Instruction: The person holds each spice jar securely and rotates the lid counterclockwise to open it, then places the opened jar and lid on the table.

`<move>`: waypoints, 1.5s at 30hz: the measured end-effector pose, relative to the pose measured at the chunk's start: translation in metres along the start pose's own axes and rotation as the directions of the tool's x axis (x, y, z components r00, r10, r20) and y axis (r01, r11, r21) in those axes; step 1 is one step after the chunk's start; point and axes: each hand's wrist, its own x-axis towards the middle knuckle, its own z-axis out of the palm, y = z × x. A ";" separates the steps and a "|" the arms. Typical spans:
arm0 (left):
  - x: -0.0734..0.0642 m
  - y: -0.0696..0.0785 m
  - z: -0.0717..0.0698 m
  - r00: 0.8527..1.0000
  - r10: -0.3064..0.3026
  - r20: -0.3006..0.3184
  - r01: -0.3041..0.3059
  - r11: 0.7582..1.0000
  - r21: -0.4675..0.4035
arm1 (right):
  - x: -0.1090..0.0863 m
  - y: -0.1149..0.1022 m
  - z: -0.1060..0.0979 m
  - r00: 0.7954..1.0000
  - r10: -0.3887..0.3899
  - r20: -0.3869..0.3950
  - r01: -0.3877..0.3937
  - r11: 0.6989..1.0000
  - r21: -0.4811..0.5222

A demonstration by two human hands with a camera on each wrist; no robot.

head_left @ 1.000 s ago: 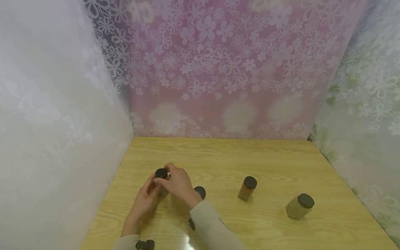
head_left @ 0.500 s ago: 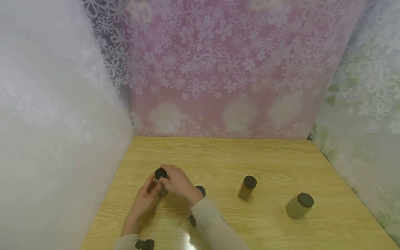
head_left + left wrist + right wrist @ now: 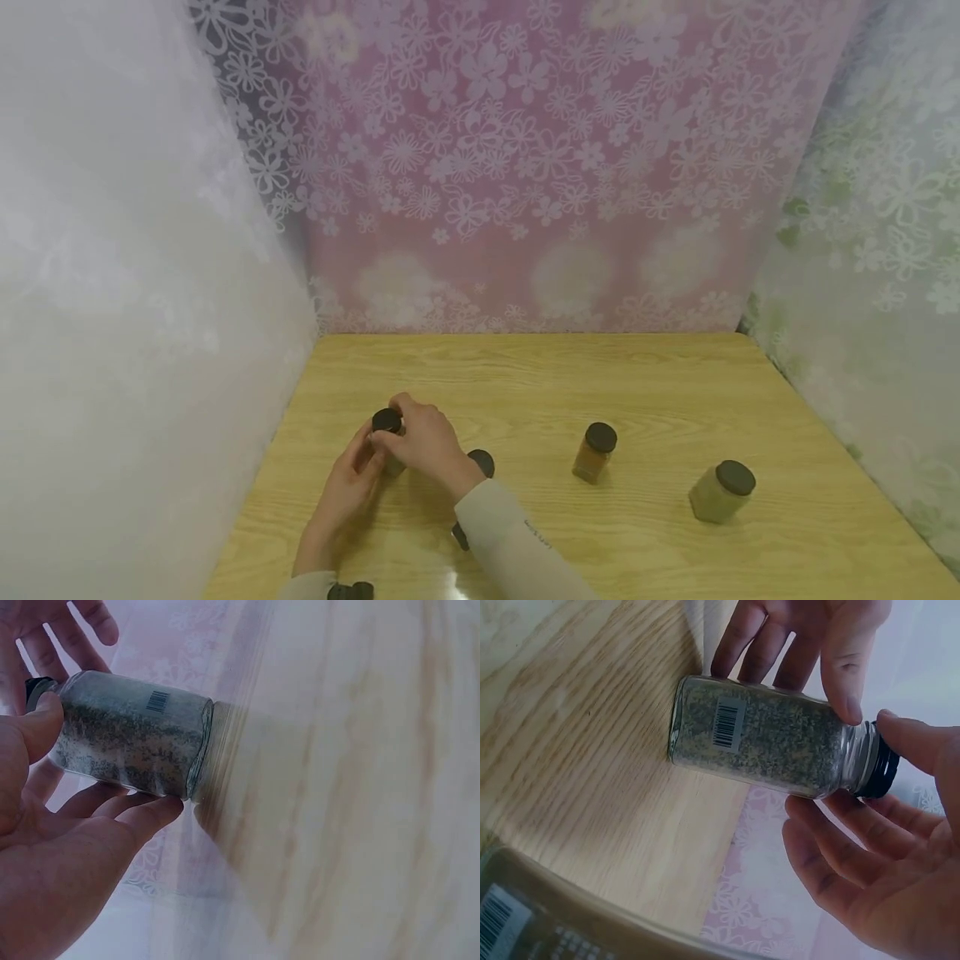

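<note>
A glass spice jar (image 3: pixel 765 739) with a black lid (image 3: pixel 387 419) stands at the left of the table, filled with greenish-grey flakes. My left hand (image 3: pixel 347 487) holds its body, thumb on one side and fingers on the other, as the left wrist view shows. With thumb and fingers, my right hand (image 3: pixel 429 440) pinches the lid from the right. In the right wrist view a narrow gap of glass neck shows below the lid, and a barcode label (image 3: pixel 729 724) is on the jar's side. The jar's base is at the tabletop.
Just right of my right wrist, another dark-lidded jar (image 3: pixel 482 461) is partly hidden by the forearm. Farther right on the wooden table (image 3: pixel 525 375) are a jar of orange-brown spice (image 3: pixel 591 460) and a wider pale jar (image 3: pixel 712 497). Patterned curtains (image 3: pixel 525 167) enclose the back and sides.
My right hand's thumb and fingers shifted around the lid to the right, then back to the left. The left hand keeps its hold, and the jar stays in place.
</note>
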 end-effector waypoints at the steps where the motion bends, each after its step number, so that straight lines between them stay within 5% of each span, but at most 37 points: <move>1: 0.000 0.000 0.000 1.000 -0.004 0.004 0.004 1.000 0.006 | 0.000 0.001 0.000 1.000 -0.004 0.007 0.004 1.000 0.015; 11: -0.002 0.000 -0.003 0.999 0.002 0.039 -0.001 1.000 -0.005 | -0.002 0.001 -0.006 0.987 -0.114 0.112 0.119 0.992 -0.042; 21: -0.003 0.002 0.000 0.999 -0.025 0.024 0.026 1.000 -0.006 | -0.001 0.003 -0.003 0.996 0.001 0.087 -0.009 0.995 0.099; 34: -0.004 0.002 -0.002 0.999 -0.026 0.036 0.027 0.999 -0.019 | -0.003 0.004 -0.006 0.990 -0.086 0.109 0.078 0.994 0.081; 45: -0.004 0.003 -0.003 0.999 0.013 0.037 -0.014 1.000 0.024 | -0.001 0.001 -0.007 0.993 -0.010 0.118 -0.009 0.988 0.155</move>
